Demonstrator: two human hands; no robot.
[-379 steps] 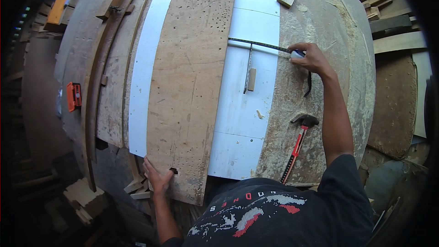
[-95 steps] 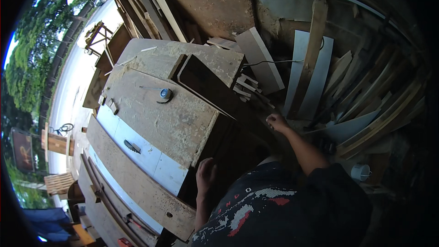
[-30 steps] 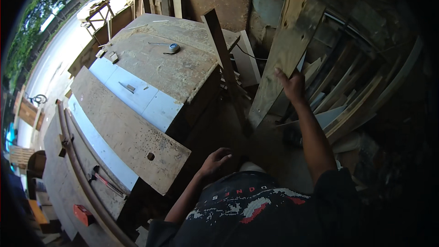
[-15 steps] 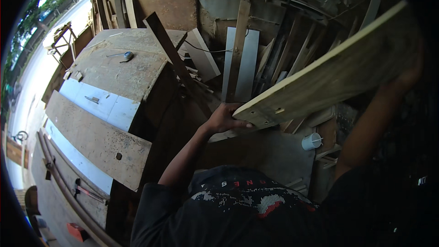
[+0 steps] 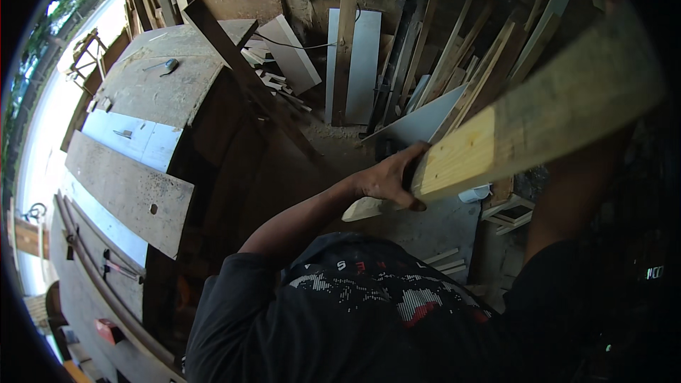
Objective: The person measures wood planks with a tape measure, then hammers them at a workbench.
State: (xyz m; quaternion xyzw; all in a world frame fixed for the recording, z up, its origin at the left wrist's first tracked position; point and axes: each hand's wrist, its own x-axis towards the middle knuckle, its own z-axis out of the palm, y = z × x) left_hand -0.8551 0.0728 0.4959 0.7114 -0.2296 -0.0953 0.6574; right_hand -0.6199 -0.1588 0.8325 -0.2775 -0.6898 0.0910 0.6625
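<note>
A long wooden board (image 5: 543,124) slants from the middle up to the upper right, bare yellow at its near end and greyer farther along. My left hand (image 5: 391,181) is closed around the near end, thumb below and fingers at the upper edge. Beneath that hand a pale wooden end (image 5: 365,209) sticks out; whether it belongs to another piece I cannot tell. My right forearm (image 5: 578,188) rises in shadow behind the board's far part, which is held up there. The right hand itself is hidden by the board and the dark.
On the left a worktable (image 5: 170,89) carries a tape measure (image 5: 169,67), a loose plank (image 5: 131,188), a hammer (image 5: 122,267) and a red block (image 5: 108,330). A dark beam (image 5: 220,39) leans beside it. Several boards (image 5: 454,57) stand against the back wall. A white bucket (image 5: 474,193) sits below the board.
The board has turned, so its yellow near end now faces me. My left hand has moved right with it and grips that end. The whole view has shifted a little.
</note>
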